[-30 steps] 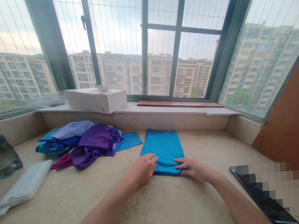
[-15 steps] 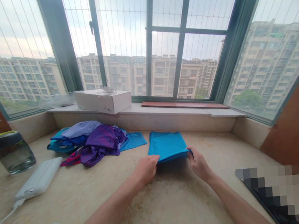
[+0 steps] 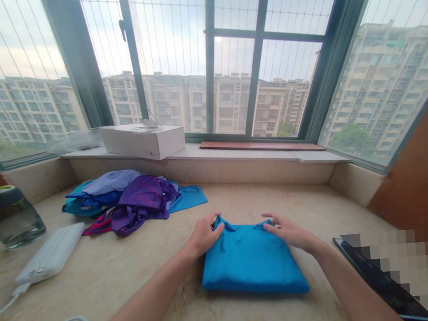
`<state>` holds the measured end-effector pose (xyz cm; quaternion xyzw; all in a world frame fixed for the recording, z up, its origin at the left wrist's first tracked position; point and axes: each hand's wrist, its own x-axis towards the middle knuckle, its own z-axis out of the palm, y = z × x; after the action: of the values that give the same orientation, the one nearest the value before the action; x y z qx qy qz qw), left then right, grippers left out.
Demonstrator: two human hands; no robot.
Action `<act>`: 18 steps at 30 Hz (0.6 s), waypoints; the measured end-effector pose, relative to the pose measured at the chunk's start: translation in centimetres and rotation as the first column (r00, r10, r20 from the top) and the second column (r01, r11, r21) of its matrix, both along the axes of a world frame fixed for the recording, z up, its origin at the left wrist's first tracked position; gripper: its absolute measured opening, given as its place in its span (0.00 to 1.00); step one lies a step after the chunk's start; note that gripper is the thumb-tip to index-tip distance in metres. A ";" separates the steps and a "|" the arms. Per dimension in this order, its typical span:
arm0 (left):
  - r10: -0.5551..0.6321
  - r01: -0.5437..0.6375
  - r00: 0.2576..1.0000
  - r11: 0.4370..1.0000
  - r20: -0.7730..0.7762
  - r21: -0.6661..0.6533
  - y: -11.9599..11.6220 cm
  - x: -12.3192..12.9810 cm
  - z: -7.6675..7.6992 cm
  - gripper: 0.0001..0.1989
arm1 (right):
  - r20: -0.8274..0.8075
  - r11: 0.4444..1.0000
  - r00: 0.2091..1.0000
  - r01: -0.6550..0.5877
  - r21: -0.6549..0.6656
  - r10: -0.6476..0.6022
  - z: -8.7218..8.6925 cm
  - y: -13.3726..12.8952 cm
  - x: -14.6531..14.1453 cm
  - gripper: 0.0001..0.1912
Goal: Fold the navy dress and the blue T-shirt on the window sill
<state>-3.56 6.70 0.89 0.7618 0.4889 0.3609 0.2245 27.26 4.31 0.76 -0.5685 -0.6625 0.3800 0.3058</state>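
A folded blue cloth (image 3: pixel 251 261) lies on the stone-like surface between my forearms, its straight folded edge towards me. At its far left corner, my left hand (image 3: pixel 205 234) pinches the fabric between thumb and fingers. My right hand (image 3: pixel 288 230) is at the far right corner, thumb resting on the cloth and fingers spread apart beyond its edge. Further left is a loose heap of clothes with a purple garment (image 3: pixel 139 203) on top and a flat blue piece (image 3: pixel 189 198) sticking out at its right.
A water bottle (image 3: pixel 13 216) and a white power bank (image 3: pixel 49 255) with a cable stand at the left. At the right lies a dark-edged device (image 3: pixel 379 278), partly pixelated. A white box (image 3: pixel 144 140) and a reddish strip (image 3: pixel 261 146) rest on the window ledge.
The blue cloth has come nearer to me and now lies flat, with its near edge down. My hands have shifted to its far corners, and my right fingers have opened. The view has moved slightly.
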 end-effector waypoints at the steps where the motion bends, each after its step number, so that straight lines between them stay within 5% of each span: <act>1: -0.024 0.023 0.999 0.999 -0.022 -0.031 0.2 0.0 -0.6 0.23 | 0.060 1.000 0.998 -0.019 0.013 0.018 -0.4 0.1 0.3 0.34; 5: -0.089 0.085 0.993 0.995 -0.080 -0.060 0.4 -0.4 -1.4 0.31 | 0.221 0.993 0.975 -0.042 0.111 0.017 -1.0 0.4 0.8 0.24; 11: -0.126 0.115 0.979 0.990 -0.158 -0.077 0.1 -0.3 -0.7 0.16 | 0.342 0.989 0.938 0.015 0.146 -0.065 0.0 0.7 0.9 0.13; 18: -0.013 0.005 0.980 0.999 -0.199 -0.040 -0.1 0.0 -0.4 0.09 | 0.230 0.994 0.970 0.091 -0.060 -0.075 -0.4 0.2 1.6 0.08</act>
<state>-3.59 6.58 0.44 0.7916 0.5127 0.2720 0.1910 28.84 4.48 0.38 -0.6459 -0.6550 0.3224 0.2233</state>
